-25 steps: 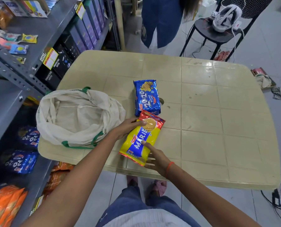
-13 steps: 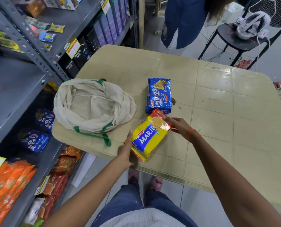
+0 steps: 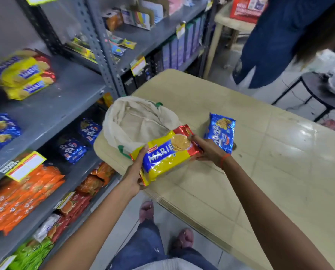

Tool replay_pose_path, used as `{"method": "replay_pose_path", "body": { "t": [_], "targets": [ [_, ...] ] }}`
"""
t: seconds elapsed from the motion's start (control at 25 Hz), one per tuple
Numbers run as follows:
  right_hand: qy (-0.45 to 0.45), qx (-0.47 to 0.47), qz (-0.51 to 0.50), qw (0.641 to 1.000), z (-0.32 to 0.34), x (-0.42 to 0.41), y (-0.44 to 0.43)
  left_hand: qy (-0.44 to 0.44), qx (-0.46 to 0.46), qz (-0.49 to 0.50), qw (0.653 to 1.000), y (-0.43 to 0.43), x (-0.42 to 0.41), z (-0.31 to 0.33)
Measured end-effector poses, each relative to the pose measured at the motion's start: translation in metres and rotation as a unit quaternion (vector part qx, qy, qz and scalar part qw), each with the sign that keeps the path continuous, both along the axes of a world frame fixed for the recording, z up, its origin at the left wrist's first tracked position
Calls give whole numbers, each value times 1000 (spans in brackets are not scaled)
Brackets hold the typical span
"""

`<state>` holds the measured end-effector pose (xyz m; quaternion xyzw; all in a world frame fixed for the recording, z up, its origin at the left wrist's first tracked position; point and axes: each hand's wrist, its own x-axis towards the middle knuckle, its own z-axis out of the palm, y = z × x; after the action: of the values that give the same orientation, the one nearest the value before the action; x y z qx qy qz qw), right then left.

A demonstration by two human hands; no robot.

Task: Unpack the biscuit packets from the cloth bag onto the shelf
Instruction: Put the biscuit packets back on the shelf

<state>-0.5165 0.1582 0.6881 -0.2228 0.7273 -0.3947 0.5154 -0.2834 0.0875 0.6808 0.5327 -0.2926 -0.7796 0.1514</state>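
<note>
Beige table (image 3: 270,172) carried cloth bag (image 3: 135,123) & blue biscuit pkt (image 3: 220,133). Grey shelf (image 3: 51,112) alongside had yellow Marie pkts (image 3: 24,75).

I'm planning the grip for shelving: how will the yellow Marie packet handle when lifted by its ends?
The Marie packet spans straight between the left hand and right hand without sagging, so it is probably fairly stiff. Its glossy wrapper looks slippery. The biscuit pictured suggests brittle contents, so squeeze gently.

My hands hold the Marie packet (image 3: 167,153) above the table (image 3: 260,162); bag (image 3: 137,121) at eleven o'clock, 20-20 packet (image 3: 220,133) at one (shelf (image 3: 51,110) at nine).
</note>
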Motion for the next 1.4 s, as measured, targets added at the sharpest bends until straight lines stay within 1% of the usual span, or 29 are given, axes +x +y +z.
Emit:
{"method": "replay_pose_path", "body": {
  "t": [0.12, 0.24, 0.36, 0.52, 0.64, 0.72, 0.8, 0.92, 1.0, 1.08, 1.16, 1.24, 1.28, 1.32, 1.4],
  "targets": [
    [3, -40, 6, 999, 26, 31, -73, -41, -37, 49, 997, -54, 28, 28],
    [-15, -82, -4, 997, 43, 67, -152, -49, -66, 76, 994, -111, 61, 55],
    [-25, -105, -14, 994, 56, 109, -236, -76, -91, 115, 986, -175, 102, 71],
    [-40, -124, -36, 991, 63, 151, -342, -70, -114, 135, 982, -256, 143, 79],
    [-18, -123, -27, 992, 61, 175, -402, -48, -115, 160, 979, -310, 154, 81],
    [-2, -119, -16, 993, 55, 184, -433, -49, -110, 157, 980, -341, 159, 77],
    [5, -110, -14, 994, 46, 191, -455, -57, -101, 143, 983, -363, 163, 70],
    [3, -117, -40, 992, 32, 194, -470, -67, -88, 130, 985, -376, 166, 63],
    [8, -102, -29, 994, 27, 193, -473, -78, -86, 128, 985, -381, 168, 59],
    [20, -104, -19, 994, 29, 192, -472, -121, -113, 146, 975, -384, 165, 54],
    [49, -140, -26, 989, 31, 192, -472, -179, -174, 171, 953, -388, 159, 49],
    [70, -165, -25, 984, 33, 194, -470, -195, -227, 168, 939, -389, 152, 49],
    [72, -162, -18, 984, 36, 196, -469, -197, -242, 163, 936, -389, 151, 50],
    [70, -153, -9, 986, 37, 197, -469, -198, -243, 163, 935, -390, 151, 52],
    [70, -139, 16, 988, 43, 196, -467, -192, -211, 168, 944, -390, 153, 58]
  ]
}}
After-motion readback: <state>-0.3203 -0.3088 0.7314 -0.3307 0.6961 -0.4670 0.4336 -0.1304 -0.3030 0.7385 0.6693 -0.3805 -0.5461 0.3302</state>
